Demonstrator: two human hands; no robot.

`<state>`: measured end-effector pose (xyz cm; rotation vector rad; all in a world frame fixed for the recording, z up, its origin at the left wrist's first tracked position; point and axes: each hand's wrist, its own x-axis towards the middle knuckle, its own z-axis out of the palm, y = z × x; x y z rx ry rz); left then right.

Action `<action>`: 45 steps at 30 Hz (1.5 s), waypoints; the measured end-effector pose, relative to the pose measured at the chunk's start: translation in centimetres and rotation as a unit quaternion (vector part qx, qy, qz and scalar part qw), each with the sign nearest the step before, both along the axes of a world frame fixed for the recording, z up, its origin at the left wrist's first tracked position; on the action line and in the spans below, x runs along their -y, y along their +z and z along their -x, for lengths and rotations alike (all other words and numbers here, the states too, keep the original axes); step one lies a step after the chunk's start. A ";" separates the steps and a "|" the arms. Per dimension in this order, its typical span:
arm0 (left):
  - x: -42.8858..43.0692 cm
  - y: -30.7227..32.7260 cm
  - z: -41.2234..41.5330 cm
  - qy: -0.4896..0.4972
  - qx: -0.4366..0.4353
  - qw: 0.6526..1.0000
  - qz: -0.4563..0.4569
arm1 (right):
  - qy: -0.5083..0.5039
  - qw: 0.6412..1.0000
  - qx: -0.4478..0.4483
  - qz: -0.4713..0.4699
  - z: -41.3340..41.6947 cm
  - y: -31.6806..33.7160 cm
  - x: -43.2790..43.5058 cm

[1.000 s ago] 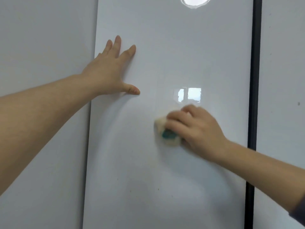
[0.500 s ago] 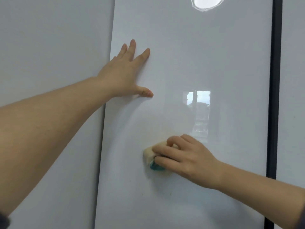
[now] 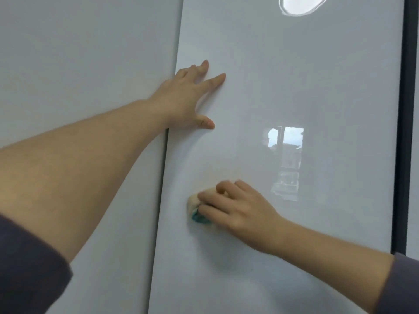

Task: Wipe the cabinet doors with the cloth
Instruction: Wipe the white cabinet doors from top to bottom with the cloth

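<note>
A glossy white cabinet door [image 3: 294, 87] fills the middle of the head view. My left hand [image 3: 186, 98] lies flat on it near its left edge, fingers straight and spread. Lower down, my right hand [image 3: 238, 207] grips a small bunched cream cloth with a teal patch [image 3: 196, 208] and presses it against the door. Most of the cloth is hidden under my curled fingers.
A second white door [image 3: 79, 64] stands to the left, set slightly behind the middle one. A dark vertical gap [image 3: 405, 132] borders the middle door on the right, with another white panel [image 3: 415, 200] beyond it. Bright reflections show on the gloss.
My right hand has slid the cloth down and to the left across the door. My left hand stays flat on the same spot. The view has shifted to the left.
</note>
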<state>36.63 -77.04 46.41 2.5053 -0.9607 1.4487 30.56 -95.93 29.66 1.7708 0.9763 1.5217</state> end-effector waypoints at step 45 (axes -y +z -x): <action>-0.6 -2.0 1.0 -0.010 -0.033 0.999 -0.012 | 0.003 0.997 -0.077 -0.022 1.3 -4.4 2.1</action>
